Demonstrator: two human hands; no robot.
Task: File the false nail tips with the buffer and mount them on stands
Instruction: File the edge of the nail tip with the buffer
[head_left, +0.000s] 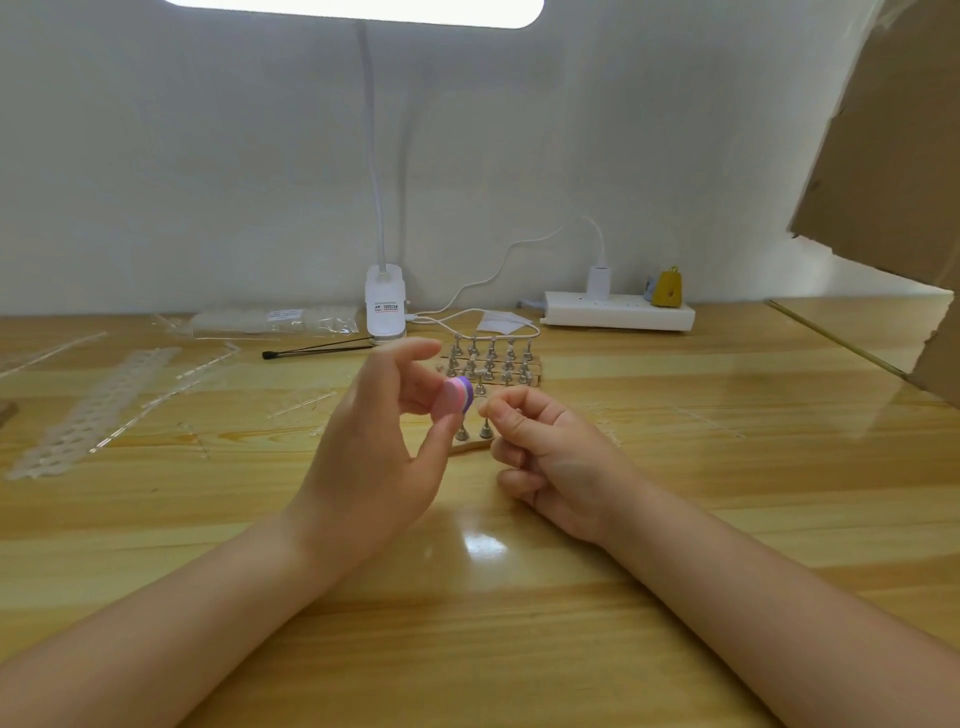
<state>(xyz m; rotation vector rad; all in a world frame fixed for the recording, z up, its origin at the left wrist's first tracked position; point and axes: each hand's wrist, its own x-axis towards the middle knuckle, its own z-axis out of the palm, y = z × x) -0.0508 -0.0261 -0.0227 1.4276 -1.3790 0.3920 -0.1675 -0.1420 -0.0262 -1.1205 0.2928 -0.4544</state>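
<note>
Head: left hand (374, 452) around buffer (456, 397)

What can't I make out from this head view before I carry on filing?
- Nail tip: right hand pinches thumb to forefinger, but whatever is in that grip is too small and hidden by the fingers.
- Buffer: left hand covers part of it.
- Near stands: both hands hide most of them.
- Far stands: too small to see whether tips are mounted.
- Lamp head: cut off by the top edge.
</note>
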